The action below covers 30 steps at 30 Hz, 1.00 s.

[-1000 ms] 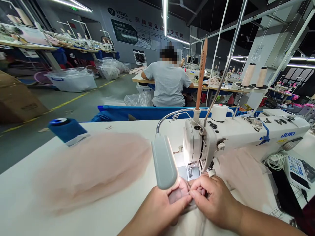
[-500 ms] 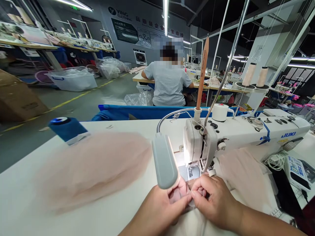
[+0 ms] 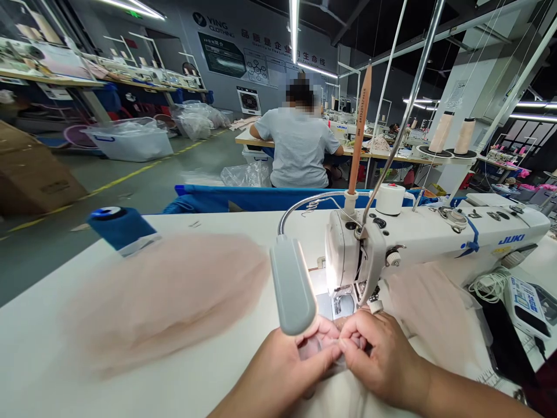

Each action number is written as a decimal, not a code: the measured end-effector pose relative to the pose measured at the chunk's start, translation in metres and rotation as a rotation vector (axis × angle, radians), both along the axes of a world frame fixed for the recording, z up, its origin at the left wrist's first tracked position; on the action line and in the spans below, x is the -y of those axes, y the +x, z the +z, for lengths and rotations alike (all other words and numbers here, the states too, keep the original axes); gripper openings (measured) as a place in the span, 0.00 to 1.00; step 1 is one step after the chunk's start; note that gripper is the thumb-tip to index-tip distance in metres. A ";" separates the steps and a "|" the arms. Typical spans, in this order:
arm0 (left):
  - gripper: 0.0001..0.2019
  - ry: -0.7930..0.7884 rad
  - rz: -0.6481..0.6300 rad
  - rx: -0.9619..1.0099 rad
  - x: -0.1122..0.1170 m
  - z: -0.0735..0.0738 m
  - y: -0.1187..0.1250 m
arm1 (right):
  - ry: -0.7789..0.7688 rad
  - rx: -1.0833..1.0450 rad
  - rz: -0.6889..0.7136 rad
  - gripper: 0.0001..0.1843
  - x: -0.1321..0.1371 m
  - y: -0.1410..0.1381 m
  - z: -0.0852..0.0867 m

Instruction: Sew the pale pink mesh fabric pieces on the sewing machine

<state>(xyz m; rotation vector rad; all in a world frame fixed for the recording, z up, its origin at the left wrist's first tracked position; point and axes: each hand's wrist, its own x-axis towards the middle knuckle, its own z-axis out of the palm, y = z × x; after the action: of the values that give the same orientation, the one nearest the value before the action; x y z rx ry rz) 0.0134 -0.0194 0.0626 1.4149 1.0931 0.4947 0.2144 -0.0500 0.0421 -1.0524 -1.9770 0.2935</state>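
My left hand (image 3: pixel 287 363) and my right hand (image 3: pixel 383 359) meet in front of the sewing machine (image 3: pixel 424 223), fingertips touching. Both are closed, thumbs pressed to fingers, on a thin sheer fabric (image 3: pixel 310 348) that shows only in part between them. The fingers hide most of its edge. Just beyond my knuckles lie the lit metal needle plate (image 3: pixel 343 305) and the presser foot area. A grey lamp head (image 3: pixel 292 287) hangs above my left hand and covers some of its fingers.
Sheer pinkish fabric (image 3: pixel 187 296) lies on the left of the table, with a blue thread cone (image 3: pixel 119 226) behind. More pale fabric (image 3: pixel 435 307) spreads under the machine arm. A black phone-like object (image 3: pixel 507 342) and a white box (image 3: pixel 526 302) lie right. A person (image 3: pixel 298 145) sits ahead.
Hardly anything differs. Both hands keep their grip at the same spot, with only slight finger movement; the whole view has shifted a few pixels.
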 end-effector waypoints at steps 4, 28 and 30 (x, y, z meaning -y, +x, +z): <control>0.23 0.029 0.000 -0.003 -0.001 -0.005 -0.002 | -0.009 -0.002 0.001 0.07 0.000 0.000 0.001; 0.20 0.140 0.015 -0.041 0.000 0.001 -0.002 | -0.014 0.009 -0.013 0.05 0.001 0.002 -0.003; 0.19 0.155 0.022 -0.039 0.001 0.001 -0.003 | -0.001 0.013 -0.013 0.05 0.001 0.002 -0.001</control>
<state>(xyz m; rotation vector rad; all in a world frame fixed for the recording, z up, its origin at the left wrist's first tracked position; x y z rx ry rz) 0.0108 -0.0199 0.0637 1.5547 1.1217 0.5802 0.2163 -0.0509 0.0409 -1.0702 -1.9813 0.2815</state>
